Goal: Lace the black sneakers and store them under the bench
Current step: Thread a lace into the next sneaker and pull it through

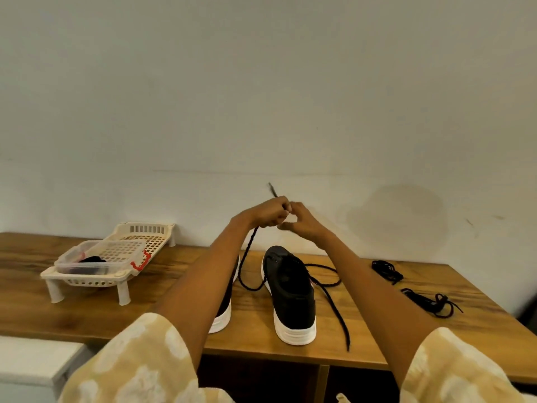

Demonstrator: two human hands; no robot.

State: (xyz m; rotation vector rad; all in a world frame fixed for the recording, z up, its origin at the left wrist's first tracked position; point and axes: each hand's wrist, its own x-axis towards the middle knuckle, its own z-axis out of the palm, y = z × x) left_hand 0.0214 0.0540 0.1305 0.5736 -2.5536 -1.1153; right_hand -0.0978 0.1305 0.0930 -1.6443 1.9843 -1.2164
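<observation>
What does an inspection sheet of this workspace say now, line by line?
Surface: wooden bench top, against a pale wall.
Job's things: right sneaker upright, heel toward camera; left sneaker mostly hidden by forearm; black lace runs from the right sneaker up to the hands.
Clutter: cream rack holding a clear box; two spare lace bundles.
Grips: left hand closed on the lace; right hand at it, hold unclear.
Cables: nothing seen.
Surroundings: white unit, lower left.
</observation>
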